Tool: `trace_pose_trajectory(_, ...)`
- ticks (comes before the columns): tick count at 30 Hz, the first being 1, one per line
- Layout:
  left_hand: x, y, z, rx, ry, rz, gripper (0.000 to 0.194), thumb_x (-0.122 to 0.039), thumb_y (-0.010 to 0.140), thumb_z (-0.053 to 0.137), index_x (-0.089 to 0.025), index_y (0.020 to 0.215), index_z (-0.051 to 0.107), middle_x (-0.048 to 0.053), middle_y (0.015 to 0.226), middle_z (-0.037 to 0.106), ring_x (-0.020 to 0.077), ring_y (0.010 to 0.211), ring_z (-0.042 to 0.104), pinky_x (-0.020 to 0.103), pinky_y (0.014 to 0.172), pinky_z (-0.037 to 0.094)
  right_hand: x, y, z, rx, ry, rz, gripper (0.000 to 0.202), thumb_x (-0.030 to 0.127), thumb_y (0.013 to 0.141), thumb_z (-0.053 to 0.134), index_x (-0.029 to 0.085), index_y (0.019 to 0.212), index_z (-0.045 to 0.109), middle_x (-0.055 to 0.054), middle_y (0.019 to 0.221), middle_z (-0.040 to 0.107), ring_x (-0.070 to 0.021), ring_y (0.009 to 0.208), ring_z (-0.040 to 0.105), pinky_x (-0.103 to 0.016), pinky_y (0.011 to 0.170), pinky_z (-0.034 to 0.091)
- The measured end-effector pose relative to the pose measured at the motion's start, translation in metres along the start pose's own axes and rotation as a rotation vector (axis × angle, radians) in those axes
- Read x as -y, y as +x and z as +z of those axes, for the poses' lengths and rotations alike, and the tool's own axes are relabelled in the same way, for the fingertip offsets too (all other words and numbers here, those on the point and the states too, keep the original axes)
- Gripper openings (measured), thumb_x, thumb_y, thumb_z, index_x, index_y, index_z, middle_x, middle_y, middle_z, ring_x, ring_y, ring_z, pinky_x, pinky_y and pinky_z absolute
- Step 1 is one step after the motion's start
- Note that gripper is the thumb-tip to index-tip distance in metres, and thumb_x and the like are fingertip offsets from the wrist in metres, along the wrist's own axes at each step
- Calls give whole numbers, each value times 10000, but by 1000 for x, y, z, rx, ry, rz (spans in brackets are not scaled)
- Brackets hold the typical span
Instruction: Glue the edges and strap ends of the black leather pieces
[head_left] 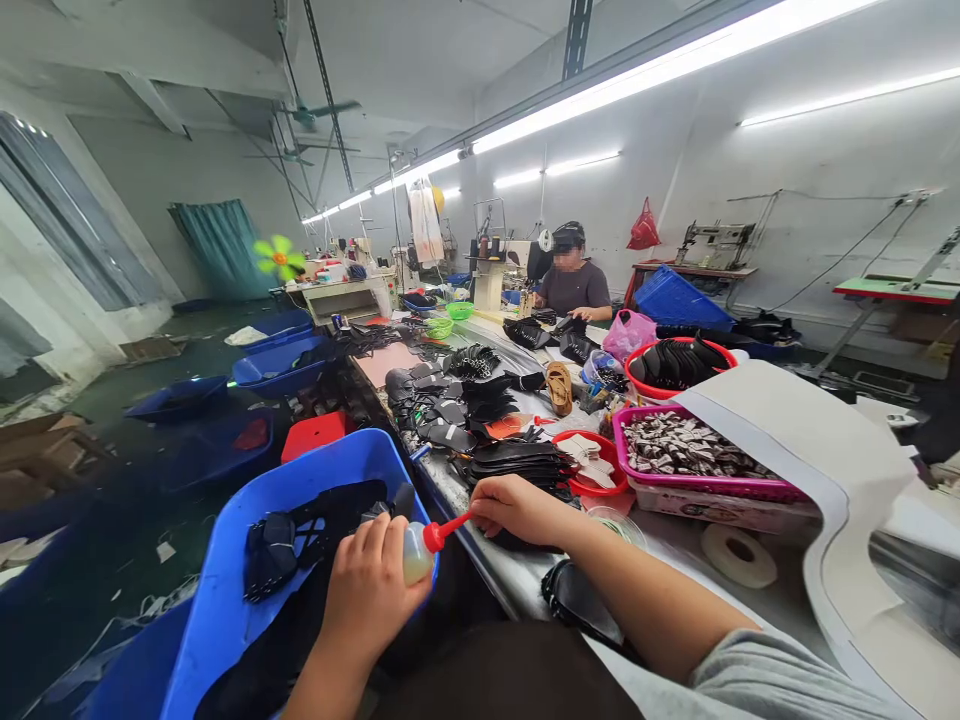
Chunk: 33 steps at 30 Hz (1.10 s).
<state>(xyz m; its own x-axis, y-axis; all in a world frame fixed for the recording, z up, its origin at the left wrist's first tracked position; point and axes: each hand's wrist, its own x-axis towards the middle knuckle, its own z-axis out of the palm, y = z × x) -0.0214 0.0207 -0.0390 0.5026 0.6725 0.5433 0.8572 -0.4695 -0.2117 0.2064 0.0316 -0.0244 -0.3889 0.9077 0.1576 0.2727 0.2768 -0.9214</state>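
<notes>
My left hand [366, 585] is wrapped round a squeeze bottle [418, 553] of pale yellowish liquid, tilted so that its long red nozzle [453, 525] points right. At the nozzle's tip, the fingers of my right hand [521, 508] are pinched together; whether a small cap is between them I cannot see. Below the bottle stands a blue tub [225, 560] with black pieces in it. Just beyond my right hand lies a stack of black shoe-shaped pieces [517, 460] on the worktable. Under my right forearm is a black shoe part [581, 597].
Right of the stack are a red basket [619, 480] of pale pieces and a magenta basket [780, 484] of small labels. A white sheet [795, 420] curves over the right side, above a tape roll [739, 556]. Across the table a person [574, 285] works.
</notes>
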Motion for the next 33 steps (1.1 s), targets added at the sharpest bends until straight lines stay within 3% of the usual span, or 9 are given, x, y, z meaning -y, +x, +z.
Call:
trace_pose_trajectory(6, -6, -4, 2, 91, -93, -72, 269, -335, 699, 581, -176, 913, 555, 73, 874, 608, 248, 810, 581, 348, 680, 431, 6, -2, 3, -194, -381, -50, 187, 137, 780, 600, 189, 619, 520, 13, 601, 541, -137, 573, 481, -245, 530, 327)
trace_pose_trajectory(12, -7, -4, 4, 217, -421, -204, 297, -296, 627, 628, -199, 889, 526, 27, 843, 581, 226, 790, 590, 341, 704, 474, 9, -2, 7, -93, 29, 55, 183, 160, 839, 482, 203, 662, 467, 24, 613, 533, -145, 573, 569, -237, 530, 412)
trace_pose_trajectory(17, -7, 3, -9, 426, -630, -250, 277, -274, 609, 609, -206, 866, 530, 16, 858, 574, 220, 809, 580, 344, 730, 466, 7, -6, 0, -54, -73, -192, 154, 159, 838, 468, 194, 691, 497, 9, 650, 550, -134, 594, 520, -241, 571, 405)
trace_pose_trajectory(23, -11, 10, -21, 665, -836, -323, 313, -298, 622, 598, -196, 913, 542, 30, 920, 581, 224, 862, 572, 334, 777, 445, 2, -4, -5, -163, -415, -620, 147, 185, 868, 440, 192, 725, 473, -25, 686, 518, -152, 635, 442, -268, 604, 382)
trace_pose_trajectory(26, -7, 10, -25, 669, -800, -353, 312, -299, 608, 620, -198, 897, 563, 31, 919, 588, 234, 874, 570, 338, 788, 433, 0, -2, -7, -103, -490, -643, 150, 170, 866, 429, 194, 723, 467, -23, 673, 514, -153, 628, 438, -271, 607, 382)
trace_pose_trajectory(29, -2, 10, -29, 669, -778, -342, 322, -279, 584, 640, -207, 892, 578, 29, 930, 593, 238, 888, 569, 331, 792, 426, -3, -1, -4, -73, -335, -572, 120, 156, 814, 457, 201, 702, 453, 4, 639, 496, -127, 569, 438, -233, 540, 367)
trace_pose_trajectory(33, -2, 11, -28, 664, -836, -342, 343, -294, 594, 647, -205, 919, 581, 31, 938, 596, 239, 900, 566, 328, 803, 424, -8, 3, 6, -262, -255, -576, 125, 144, 745, 464, 213, 654, 413, 29, 586, 453, -113, 525, 413, -222, 501, 337)
